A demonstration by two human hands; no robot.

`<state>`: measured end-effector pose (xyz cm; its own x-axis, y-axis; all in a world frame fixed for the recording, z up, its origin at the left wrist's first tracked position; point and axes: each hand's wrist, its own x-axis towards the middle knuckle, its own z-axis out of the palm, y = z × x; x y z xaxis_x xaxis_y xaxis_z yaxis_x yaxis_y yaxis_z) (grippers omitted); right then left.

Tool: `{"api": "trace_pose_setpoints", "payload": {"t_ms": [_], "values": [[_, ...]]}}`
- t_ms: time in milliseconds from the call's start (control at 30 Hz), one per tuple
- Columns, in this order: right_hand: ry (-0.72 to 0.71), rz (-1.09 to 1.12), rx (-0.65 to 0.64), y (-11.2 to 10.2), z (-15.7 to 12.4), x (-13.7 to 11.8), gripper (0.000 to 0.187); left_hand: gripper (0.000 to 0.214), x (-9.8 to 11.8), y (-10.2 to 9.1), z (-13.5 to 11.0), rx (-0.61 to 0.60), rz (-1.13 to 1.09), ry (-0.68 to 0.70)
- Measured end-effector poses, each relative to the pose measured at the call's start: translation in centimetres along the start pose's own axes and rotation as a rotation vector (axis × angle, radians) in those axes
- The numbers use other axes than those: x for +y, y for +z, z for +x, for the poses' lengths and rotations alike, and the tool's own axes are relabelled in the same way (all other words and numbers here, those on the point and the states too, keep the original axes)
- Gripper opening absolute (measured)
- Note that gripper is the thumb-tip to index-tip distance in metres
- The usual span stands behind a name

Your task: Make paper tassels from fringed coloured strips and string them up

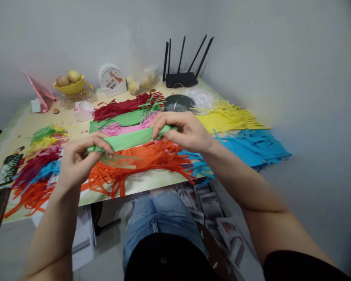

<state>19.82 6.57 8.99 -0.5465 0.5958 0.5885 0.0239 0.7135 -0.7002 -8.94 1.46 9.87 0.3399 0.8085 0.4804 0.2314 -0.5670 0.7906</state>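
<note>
A folded strip of green fringed paper (128, 140) is stretched between both hands above the table. My left hand (76, 160) pinches its left end with closed fingers. My right hand (184, 130) grips its right end, fingers curled over the fold. Thin green fringe hangs down from the strip over a sheet of orange fringed paper (152, 160) lying near the table's front edge.
Fringed paper sheets cover the table: dark red (119, 107), pink (125, 128), yellow (228, 117), blue (251, 146), and a mixed pile (38, 164) at left. A router (181, 78), fruit bowl (68, 84), small clock (111, 80) and phone (7, 169) stand around. Leaflets (216, 218) lie on the floor.
</note>
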Motion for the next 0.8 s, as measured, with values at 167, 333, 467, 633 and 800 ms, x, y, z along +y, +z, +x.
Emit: {"api": "trace_pose_setpoints", "payload": {"t_ms": [167,333,467,633,800], "values": [[0.024,-0.123,0.063,0.7,-0.2,-0.4,0.017,0.022,0.7,1.0,-0.1,0.065,0.275,0.030],[0.091,-0.320,0.137,1.5,-0.5,-1.1,0.019,0.018,1.0,2.3,-0.2,0.213,0.555,-0.008],[0.115,-0.346,0.135,1.3,-0.6,-1.3,0.007,0.009,0.9,2.3,0.0,0.176,0.626,-0.012],[0.181,-0.118,0.129,1.2,-0.7,-1.1,0.011,0.010,0.8,2.0,-0.3,0.151,0.322,-0.127],[0.214,0.212,0.185,2.1,-0.9,-0.9,0.014,0.018,0.4,2.3,-0.8,0.231,-0.133,-0.245]]}}
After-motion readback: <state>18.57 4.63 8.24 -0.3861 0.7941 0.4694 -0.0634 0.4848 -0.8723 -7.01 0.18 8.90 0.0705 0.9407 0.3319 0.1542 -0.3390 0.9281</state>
